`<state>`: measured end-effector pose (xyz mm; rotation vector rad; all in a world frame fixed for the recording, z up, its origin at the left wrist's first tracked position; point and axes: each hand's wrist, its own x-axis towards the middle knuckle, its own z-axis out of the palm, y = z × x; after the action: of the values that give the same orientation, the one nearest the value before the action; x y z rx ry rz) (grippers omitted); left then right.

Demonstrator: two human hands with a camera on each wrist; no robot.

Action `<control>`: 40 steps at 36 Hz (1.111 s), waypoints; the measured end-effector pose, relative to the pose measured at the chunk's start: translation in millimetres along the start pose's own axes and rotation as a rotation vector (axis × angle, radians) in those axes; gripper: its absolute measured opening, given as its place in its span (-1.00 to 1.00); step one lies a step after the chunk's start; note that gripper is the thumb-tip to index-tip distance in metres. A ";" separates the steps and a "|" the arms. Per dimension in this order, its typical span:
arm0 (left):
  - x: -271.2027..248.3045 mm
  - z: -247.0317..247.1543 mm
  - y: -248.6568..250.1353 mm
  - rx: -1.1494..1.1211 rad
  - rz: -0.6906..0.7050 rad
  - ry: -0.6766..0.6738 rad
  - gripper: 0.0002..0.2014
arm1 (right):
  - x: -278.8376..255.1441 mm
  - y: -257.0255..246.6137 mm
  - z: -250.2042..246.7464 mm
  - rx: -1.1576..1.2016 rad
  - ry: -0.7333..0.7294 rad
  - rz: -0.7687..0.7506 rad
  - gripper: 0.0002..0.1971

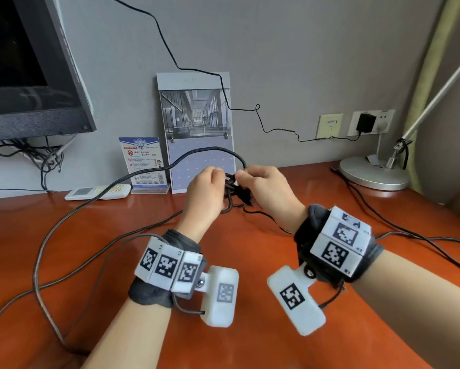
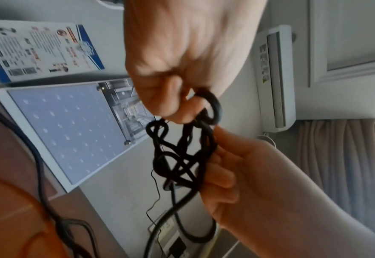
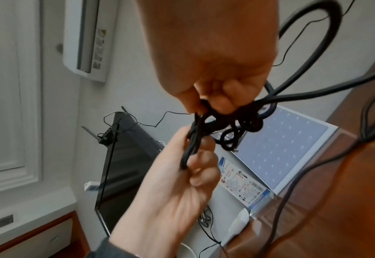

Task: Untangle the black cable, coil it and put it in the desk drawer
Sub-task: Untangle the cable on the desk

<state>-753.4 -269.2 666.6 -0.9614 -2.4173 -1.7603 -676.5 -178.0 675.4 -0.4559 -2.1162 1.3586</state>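
While both the left hand (image 1: pixel 206 191) and right hand (image 1: pixel 267 187) pinch the black cable (image 1: pixel 230 187), pulling toward nine and three o'clock could tighten its knot.

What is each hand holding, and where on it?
Both the left hand and right hand pinch the black cable at its knotted tangle.

the black cable (image 1: pixel 230 186) is bunched in a knotted tangle above the worktop (image 1: pixel 223 262), one loop arching up, loose lengths trailing down.
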 end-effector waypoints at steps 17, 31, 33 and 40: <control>-2.8 -12.8 -2.9 -0.382 -0.175 -0.055 -0.72 | -21.1 36.6 -34.9 -0.955 0.272 -0.728 -0.75; -11.7 -6.2 8.5 -0.935 -0.095 -0.207 -0.83 | -16.3 41.3 -27.0 -0.843 0.171 -0.730 -0.93; -10.4 -6.6 5.4 -0.872 -0.054 -0.170 -0.80 | -16.1 42.2 -30.3 -0.882 0.192 -0.742 -0.90; -8.0 -11.4 -0.2 -0.691 -0.006 -0.151 -0.68 | -15.6 37.5 -26.8 -0.908 0.300 -0.849 -0.70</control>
<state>-750.8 -282.8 667.9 -1.1472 -1.8731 -2.6822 -648.4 -152.0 645.5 -0.0410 -2.1520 -0.1612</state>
